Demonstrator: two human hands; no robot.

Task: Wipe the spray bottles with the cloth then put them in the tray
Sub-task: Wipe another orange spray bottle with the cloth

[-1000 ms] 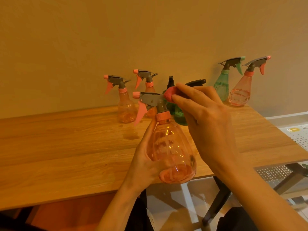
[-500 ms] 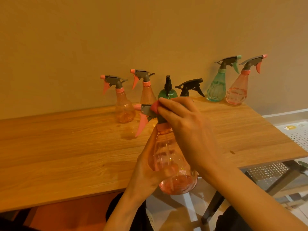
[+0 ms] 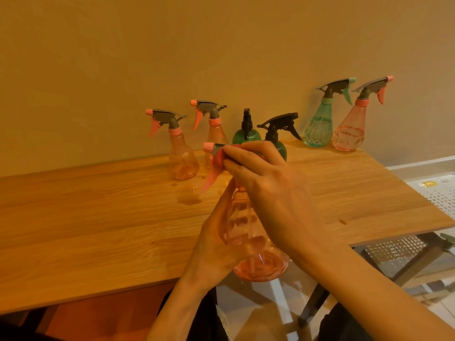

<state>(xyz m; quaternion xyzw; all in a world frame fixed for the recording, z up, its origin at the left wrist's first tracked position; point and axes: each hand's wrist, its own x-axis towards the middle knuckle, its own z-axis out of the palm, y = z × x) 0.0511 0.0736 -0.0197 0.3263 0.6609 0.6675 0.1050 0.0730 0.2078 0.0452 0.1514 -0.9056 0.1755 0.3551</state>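
The left hand [image 3: 216, 244] grips the body of a pink translucent spray bottle [image 3: 253, 244], fingers curled round its lower half, and holds it upright above the near edge of the wooden table [image 3: 98, 217]. The right hand [image 3: 273, 190] sits over the bottle's sprayer head, fingers bent, pinching a small pink cloth [image 3: 218, 158] against the grey head; only a corner of the cloth shows, approx. between fingertips and nozzle, so its full extent can't be told. The pink nozzle tip and the pink trigger protrude to the left of the fingers. Six more bottles stand upright along the wall at the table's rear. Left group: a pink bottle w/ grey head [image 3: 182, 156], then a second pink bottle [image 3: 215, 129] just beside it, partly hidden behind the held one. Centre: a dark green bottle w/ black pump [image 3: 246, 134] and a dark green bottle w/ black trigger head [image 3: 279, 134], close together, the latter's base hidden by the right hand. Right group: a teal bottle [image 3: 318, 126] touching or nearly touching a pink bottle [image 3: 349, 129] near the table's far right corner. A white perforated tray [image 3: 440, 195] lies below table level at the right edge, well apart from the held bottle. A wet patch [image 3: 189, 199] shows on the tabletop in front of the left pink bottle.
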